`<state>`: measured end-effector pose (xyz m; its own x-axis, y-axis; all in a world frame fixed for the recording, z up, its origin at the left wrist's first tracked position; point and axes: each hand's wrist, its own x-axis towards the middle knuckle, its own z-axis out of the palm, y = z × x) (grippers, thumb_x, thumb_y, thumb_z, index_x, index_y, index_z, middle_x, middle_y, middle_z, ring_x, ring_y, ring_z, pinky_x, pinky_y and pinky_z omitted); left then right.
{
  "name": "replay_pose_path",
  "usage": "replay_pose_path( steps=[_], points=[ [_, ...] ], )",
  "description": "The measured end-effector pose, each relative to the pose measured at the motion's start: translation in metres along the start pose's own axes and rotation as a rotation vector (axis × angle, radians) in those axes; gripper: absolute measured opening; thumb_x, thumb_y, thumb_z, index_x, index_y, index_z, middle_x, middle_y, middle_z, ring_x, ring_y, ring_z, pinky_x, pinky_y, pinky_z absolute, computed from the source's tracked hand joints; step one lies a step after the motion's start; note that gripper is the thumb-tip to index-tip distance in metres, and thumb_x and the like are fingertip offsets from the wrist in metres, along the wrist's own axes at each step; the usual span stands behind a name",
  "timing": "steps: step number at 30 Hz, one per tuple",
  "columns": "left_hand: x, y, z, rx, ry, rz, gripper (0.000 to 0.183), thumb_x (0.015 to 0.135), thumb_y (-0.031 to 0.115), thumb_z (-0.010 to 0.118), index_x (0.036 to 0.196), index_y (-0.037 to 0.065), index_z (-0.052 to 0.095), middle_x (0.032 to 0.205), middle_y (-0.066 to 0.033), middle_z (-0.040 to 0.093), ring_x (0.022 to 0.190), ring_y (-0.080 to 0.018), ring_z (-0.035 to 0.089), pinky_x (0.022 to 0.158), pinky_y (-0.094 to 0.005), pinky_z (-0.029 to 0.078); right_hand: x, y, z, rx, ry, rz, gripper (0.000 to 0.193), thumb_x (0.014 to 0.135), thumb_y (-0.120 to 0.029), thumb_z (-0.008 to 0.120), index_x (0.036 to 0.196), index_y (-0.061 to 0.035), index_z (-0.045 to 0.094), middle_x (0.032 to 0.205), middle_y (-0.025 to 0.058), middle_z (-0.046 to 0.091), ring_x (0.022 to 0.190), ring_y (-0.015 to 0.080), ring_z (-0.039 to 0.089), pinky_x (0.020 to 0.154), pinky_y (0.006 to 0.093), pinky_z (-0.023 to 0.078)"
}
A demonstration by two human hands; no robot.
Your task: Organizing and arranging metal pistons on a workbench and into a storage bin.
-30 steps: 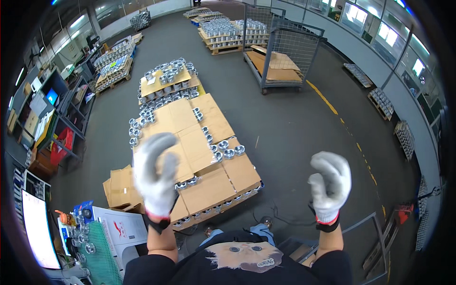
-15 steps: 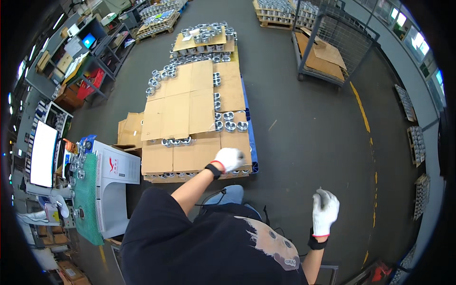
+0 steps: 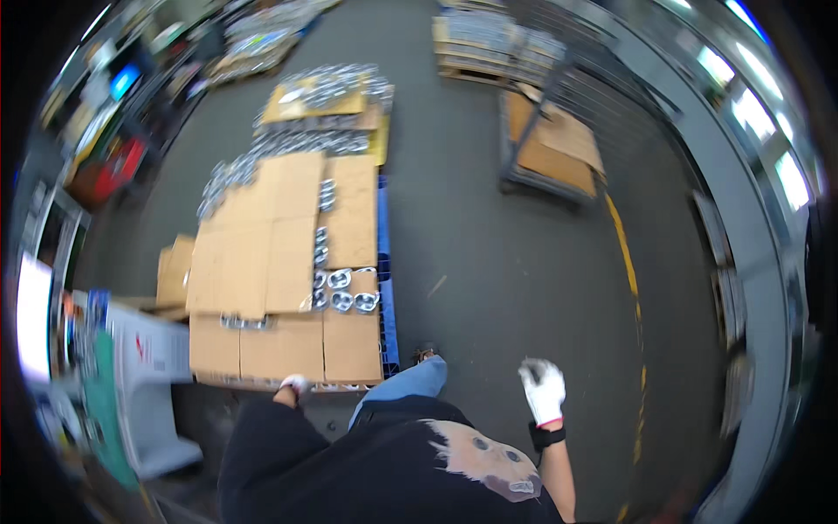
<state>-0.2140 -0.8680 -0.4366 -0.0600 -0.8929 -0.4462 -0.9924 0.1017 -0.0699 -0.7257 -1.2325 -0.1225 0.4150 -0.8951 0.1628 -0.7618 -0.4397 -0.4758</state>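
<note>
My right hand (image 3: 543, 393), in a white glove with grey fingertips, hangs over the grey floor to the right of my body. Its fingers are loosely bent and apart, with nothing in them. My left hand (image 3: 297, 384), also gloved, is at the near edge of the stacked pallet, beside my sleeve. Blur and the small visible part hide its fingers. Flat brown cardboard sheets (image 3: 253, 236) cover the stack. Along their edges show round silver metal parts that look like pistons (image 3: 341, 301), several of them at the near right corner.
A blue pallet (image 3: 388, 262) edges the stack's right side. At left stands a white workstation (image 3: 148, 349) with a green mat (image 3: 109, 393) and a bright screen (image 3: 35, 319). A wire cage cart (image 3: 559, 144) holding cardboard is far right. A yellow line (image 3: 622, 240) runs along the floor.
The whole view has shifted, and the stack now lies lower and further left. My left hand has come back from above the cardboard to the near edge. My right hand appears further left.
</note>
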Motion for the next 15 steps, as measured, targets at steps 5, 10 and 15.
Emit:
replay_pose_path(
  steps=[5, 10, 15],
  points=[
    [0.214, 0.036, -0.238, -0.864, -0.139, -0.336, 0.049, 0.094, 0.051, 0.053, 0.103, 0.007, 0.074, 0.102, -0.0202, 0.073, 0.094, -0.0368, 0.07, 0.082, -0.0462, 0.052, -0.021, 0.206, 0.078, -0.15, -0.623, -0.237, 0.031, 0.093, -0.029, 0.067, 0.105, -0.0023, 0.075, 0.102, 0.0175, 0.075, 0.094, 0.03, 0.072, 0.088, 0.0399, 0.056],
    [0.258, 0.024, -0.418, -0.907, 0.202, -0.167, 0.041, 0.091, 0.045, 0.056, 0.105, 0.01, 0.074, 0.105, -0.0179, 0.071, 0.097, -0.0384, 0.067, 0.085, -0.0474, 0.052, 0.093, 0.229, 0.095, -0.132, -0.82, -0.502, 0.029, 0.094, -0.029, 0.065, 0.103, -0.0042, 0.075, 0.101, 0.0167, 0.075, 0.093, 0.0304, 0.072, 0.086, 0.041, 0.056],
    [0.318, -0.017, -0.421, -0.755, 0.079, -0.274, 0.042, 0.088, 0.048, 0.058, 0.097, 0.01, 0.075, 0.092, -0.0177, 0.072, 0.087, -0.038, 0.069, 0.078, -0.0475, 0.054, 0.193, 0.283, 0.123, -0.173, -0.885, -0.581, 0.027, 0.095, -0.029, 0.062, 0.101, -0.0066, 0.075, 0.099, 0.0158, 0.075, 0.091, 0.0309, 0.072, 0.083, 0.0424, 0.057]
  ],
)
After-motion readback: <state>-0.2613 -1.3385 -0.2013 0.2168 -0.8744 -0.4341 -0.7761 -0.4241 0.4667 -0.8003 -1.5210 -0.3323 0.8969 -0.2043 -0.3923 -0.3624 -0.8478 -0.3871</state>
